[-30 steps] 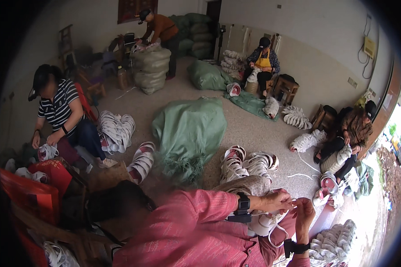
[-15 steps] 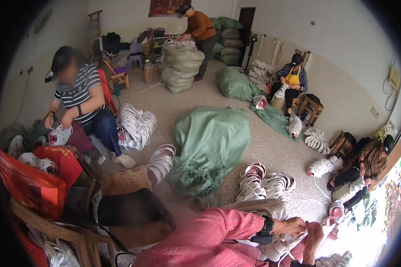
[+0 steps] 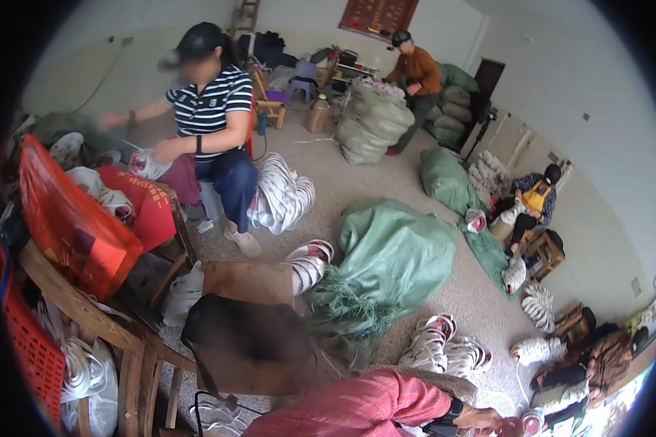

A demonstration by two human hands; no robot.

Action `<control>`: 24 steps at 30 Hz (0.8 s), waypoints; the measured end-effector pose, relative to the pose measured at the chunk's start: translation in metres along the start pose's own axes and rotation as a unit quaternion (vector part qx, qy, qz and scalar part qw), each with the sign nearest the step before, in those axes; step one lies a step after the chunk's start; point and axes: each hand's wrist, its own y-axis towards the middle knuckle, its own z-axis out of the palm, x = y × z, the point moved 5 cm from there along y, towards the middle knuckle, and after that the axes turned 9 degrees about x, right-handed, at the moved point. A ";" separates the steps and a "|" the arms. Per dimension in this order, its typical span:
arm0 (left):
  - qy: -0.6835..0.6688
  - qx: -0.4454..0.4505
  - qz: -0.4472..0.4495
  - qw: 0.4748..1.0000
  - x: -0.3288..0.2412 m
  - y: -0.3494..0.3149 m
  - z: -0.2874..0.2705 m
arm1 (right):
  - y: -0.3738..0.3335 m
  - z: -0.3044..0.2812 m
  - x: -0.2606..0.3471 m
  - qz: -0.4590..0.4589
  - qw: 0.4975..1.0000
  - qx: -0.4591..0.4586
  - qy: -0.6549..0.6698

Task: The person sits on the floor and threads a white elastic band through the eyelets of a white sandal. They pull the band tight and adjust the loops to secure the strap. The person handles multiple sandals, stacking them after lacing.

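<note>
My left hand (image 3: 481, 417) is at the lower edge, right of centre, below a pink sleeve (image 3: 372, 400) and a black wristband (image 3: 455, 412). Its fingers look curled, and whatever is in them is cut off by the picture's edge. Just a sliver of my right hand (image 3: 513, 425) shows beside it, its fingers mostly out of the picture. Beyond my left forearm stand stacks of nested white strappy shoe uppers (image 3: 468, 357) with reddish insides. Another white upper (image 3: 533, 419) lies just right of my hands.
A green sack (image 3: 401, 255) lies mid-floor. Left are a wooden stool (image 3: 248, 280) with a dark bag (image 3: 240, 331), a red plastic bag (image 3: 73, 218) and a red basket (image 3: 33, 349). Seated people (image 3: 211, 109) handle white uppers; another stands at a big sack (image 3: 372, 124).
The view has swung left, so my hands and the white strap between them have dropped to the lower edge. The person in stripes has drawn one hand out to the side.
</note>
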 end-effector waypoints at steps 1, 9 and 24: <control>-0.001 0.007 -0.005 1.000 -0.001 -0.002 0.001 | -0.002 0.001 0.005 0.019 1.000 0.013 -0.001; -0.041 0.007 -0.024 0.999 0.010 -0.002 0.016 | -0.033 0.007 -0.019 0.049 0.995 0.073 -0.048; -0.174 -0.090 -0.159 0.968 0.032 -0.010 -0.003 | -0.030 0.022 0.015 0.090 0.980 0.005 0.179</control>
